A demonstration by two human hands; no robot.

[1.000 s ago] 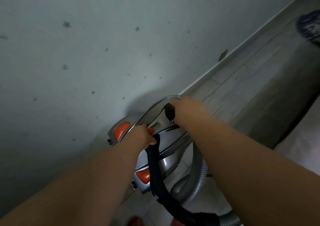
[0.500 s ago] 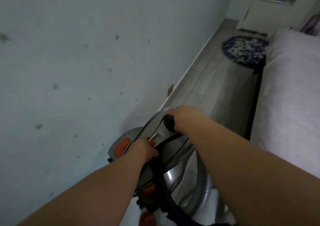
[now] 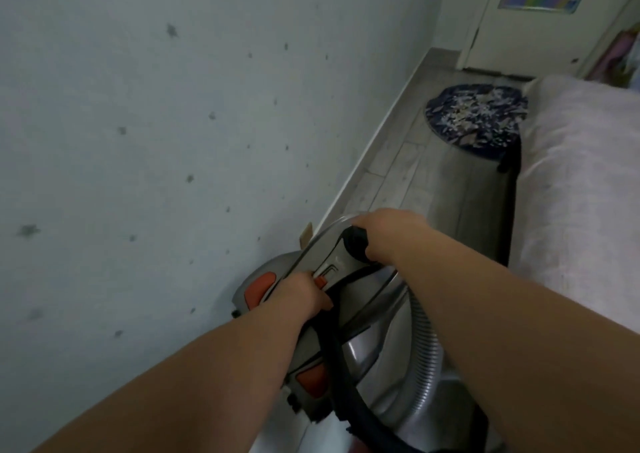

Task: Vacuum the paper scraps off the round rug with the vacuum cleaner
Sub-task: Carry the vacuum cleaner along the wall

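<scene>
Beside the speckled wall (image 3: 138, 140), our left hand (image 3: 304, 296) and right hand (image 3: 391, 234) clasp the rigid, probably heavy silver canister vacuum cleaner (image 3: 377, 317) by its top handle (image 3: 353, 248).

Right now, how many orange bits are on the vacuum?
3: a big one left of the left hand, a tiny one right of it, one lower beside the forearm. More may hide.

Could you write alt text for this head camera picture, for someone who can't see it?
Both hands grip the top handle of a silver vacuum cleaner by a pale wall, left hand nearer the camera, right hand farther along. Ahead on the grey floor, a dark round rug covered in white paper scraps lies beside a pale bed.
</scene>
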